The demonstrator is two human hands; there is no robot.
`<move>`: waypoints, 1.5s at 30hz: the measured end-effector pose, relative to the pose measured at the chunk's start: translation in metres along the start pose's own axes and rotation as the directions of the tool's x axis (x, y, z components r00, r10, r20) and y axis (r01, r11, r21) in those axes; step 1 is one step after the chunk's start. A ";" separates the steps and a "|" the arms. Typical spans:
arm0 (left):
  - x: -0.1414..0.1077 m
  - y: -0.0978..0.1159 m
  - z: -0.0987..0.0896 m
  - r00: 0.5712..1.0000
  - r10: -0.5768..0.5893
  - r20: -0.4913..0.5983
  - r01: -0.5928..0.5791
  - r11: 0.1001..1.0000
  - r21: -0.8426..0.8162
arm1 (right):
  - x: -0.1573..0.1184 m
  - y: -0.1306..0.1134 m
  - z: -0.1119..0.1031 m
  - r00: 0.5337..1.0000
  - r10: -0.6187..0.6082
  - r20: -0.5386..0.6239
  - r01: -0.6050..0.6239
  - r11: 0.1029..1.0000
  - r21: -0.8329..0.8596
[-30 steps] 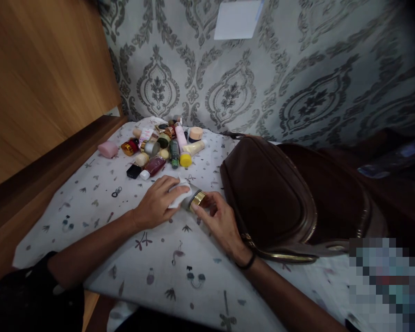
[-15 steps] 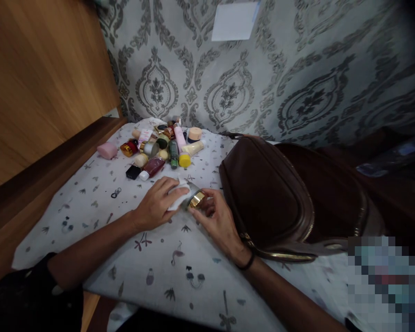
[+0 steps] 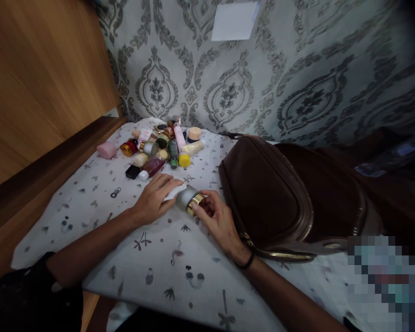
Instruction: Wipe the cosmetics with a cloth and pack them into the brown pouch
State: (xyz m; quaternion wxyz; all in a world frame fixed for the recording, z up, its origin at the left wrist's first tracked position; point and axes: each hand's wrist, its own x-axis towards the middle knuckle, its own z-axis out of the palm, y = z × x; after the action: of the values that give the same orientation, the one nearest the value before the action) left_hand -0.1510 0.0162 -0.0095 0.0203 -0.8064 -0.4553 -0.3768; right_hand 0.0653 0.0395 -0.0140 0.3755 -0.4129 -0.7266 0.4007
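Observation:
Between my hands, over the middle of the patterned cloth, is a frosted grey jar (image 3: 186, 197) with a gold band or lid, lying tilted on its side. My right hand (image 3: 217, 217) grips the jar at its gold end, thumb and fingers around it. In my left hand (image 3: 155, 198) is a folded white tissue (image 3: 174, 190), pinched under the fingers and up against the jar's grey end. Part of the tissue is hidden by the left fingers.
Behind my hands lies a cluster of cosmetics, among them a pink tube (image 3: 179, 136), a dark red bottle (image 3: 154, 166), a green bottle (image 3: 173, 154) and a black box (image 3: 133, 172). A brown leather bag (image 3: 266, 193) stands close on the right. Wooden panelling (image 3: 48, 83) borders the left.
The left hand with the tissue has drawn slightly left, uncovering more of the jar's grey body. My right hand still holds the gold end, and the jar has turned a little.

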 end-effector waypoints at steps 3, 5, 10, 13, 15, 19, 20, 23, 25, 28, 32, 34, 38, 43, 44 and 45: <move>0.000 0.001 0.001 1.000 0.001 0.000 -0.001 1.000 0.007 | -0.001 0.003 0.001 1.000 -0.016 0.007 0.016 1.000 -0.020; 0.000 0.001 0.001 1.000 -0.004 -0.002 0.004 1.000 0.012 | 0.000 0.007 0.002 1.000 -0.016 -0.014 0.015 0.997 -0.070; -0.001 0.003 0.000 0.999 0.045 -0.003 -0.045 0.998 0.054 | 0.000 0.013 0.005 0.999 -0.025 -0.041 0.021 0.995 -0.097; -0.001 0.010 0.000 0.983 0.181 0.030 -0.183 0.978 0.100 | 0.000 0.012 0.005 0.998 -0.017 -0.060 0.013 0.998 -0.059; -0.001 0.014 0.001 0.969 0.243 0.043 -0.246 0.962 0.120 | 0.000 0.010 0.004 0.998 -0.009 -0.067 0.006 0.999 -0.041; -0.001 0.010 0.002 0.985 0.164 0.050 -0.169 0.979 0.117 | 0.001 0.008 0.004 0.997 0.026 -0.074 -0.029 0.999 -0.041; -0.001 0.006 0.002 0.992 0.121 0.046 -0.125 0.986 0.108 | 0.001 0.007 0.004 0.996 0.030 -0.080 -0.034 0.999 -0.042; -0.002 -0.002 0.002 0.999 0.024 0.020 -0.026 0.997 0.077 | 0.002 0.006 0.005 0.995 0.033 -0.099 -0.035 0.999 -0.018; -0.002 -0.004 0.002 1.000 0.007 0.011 -0.008 0.998 0.069 | 0.002 0.005 0.005 0.994 0.038 -0.100 -0.037 0.999 0.010; -0.002 0.000 0.001 0.998 0.056 0.011 -0.057 0.994 0.091 | 0.001 0.004 0.003 0.995 0.048 -0.091 -0.046 0.999 0.018; -0.001 0.010 -0.001 0.975 0.219 0.041 -0.223 0.966 0.128 | 0.000 0.002 0.002 0.998 0.042 -0.041 -0.042 0.999 0.003; 0.000 0.013 -0.002 0.963 0.267 0.044 -0.270 0.953 0.134 | -0.001 0.000 0.001 0.999 0.032 -0.022 -0.032 0.999 -0.006; 0.000 0.009 -0.001 0.976 0.211 0.055 -0.217 0.969 0.116 | -0.001 -0.003 -0.001 1.000 -0.003 -0.008 0.003 1.000 -0.027; -0.001 0.001 0.000 0.996 0.064 0.058 -0.067 0.996 0.063 | -0.001 0.000 -0.001 1.000 -0.031 -0.005 0.031 0.998 -0.061; -0.002 0.001 0.000 0.997 0.047 0.059 -0.051 0.997 0.055 | -0.001 0.002 0.000 0.999 -0.034 -0.021 0.033 0.997 -0.068; -0.002 0.000 0.001 0.998 0.034 0.059 -0.037 0.998 0.050 | -0.001 0.004 0.001 0.998 -0.038 -0.039 0.036 0.997 -0.071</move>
State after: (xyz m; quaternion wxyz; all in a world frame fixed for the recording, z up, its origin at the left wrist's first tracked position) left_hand -0.1509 0.0149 -0.0111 0.0344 -0.8241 -0.4510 -0.3410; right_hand 0.0661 0.0401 -0.0184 0.3827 -0.4203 -0.7401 0.3595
